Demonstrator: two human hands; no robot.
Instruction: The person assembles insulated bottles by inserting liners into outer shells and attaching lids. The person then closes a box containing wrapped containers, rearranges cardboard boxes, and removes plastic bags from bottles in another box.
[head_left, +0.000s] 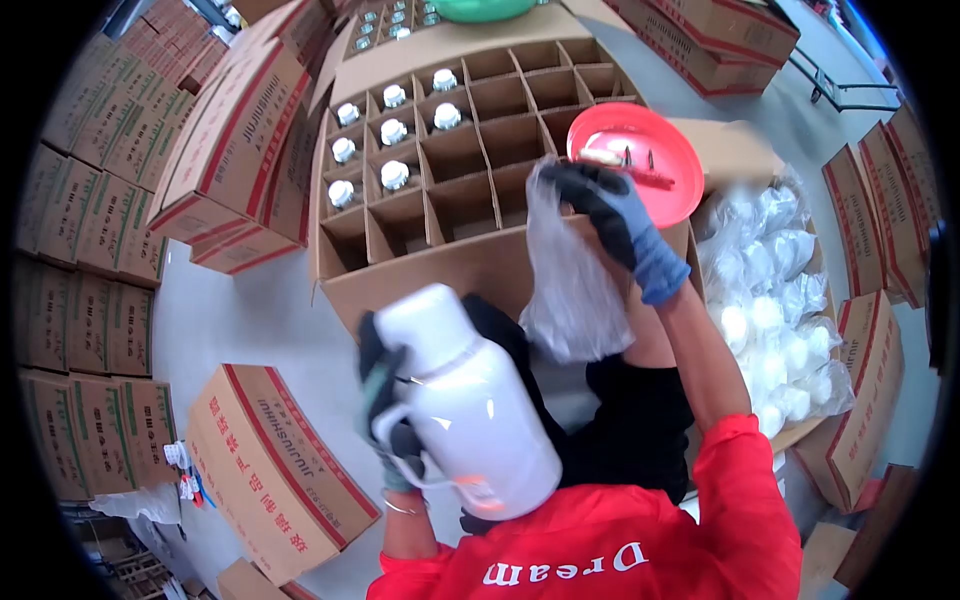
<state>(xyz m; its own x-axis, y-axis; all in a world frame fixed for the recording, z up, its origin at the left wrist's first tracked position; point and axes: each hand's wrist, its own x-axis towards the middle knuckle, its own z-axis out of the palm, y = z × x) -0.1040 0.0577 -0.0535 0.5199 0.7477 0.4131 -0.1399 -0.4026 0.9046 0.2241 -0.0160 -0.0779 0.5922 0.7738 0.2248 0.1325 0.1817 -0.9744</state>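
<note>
My left hand, in a dark and grey glove, is wrapped around the side of a white vacuum jug with a handle and a white lid. The jug leans across my lap. Up and to the right, my right hand, gloved in black and blue-grey, pinches the top of a clear plastic bag that hangs down limp. What is inside the bag, if anything, I cannot make out. Behind my right hand a red plastic bowl holds a few small items, too small to name.
Before me stands an open carton with cardboard dividers and several white-capped bottles in its left cells. At right, another box holds bagged white items. Closed cartons stand around. A green basin is at the top.
</note>
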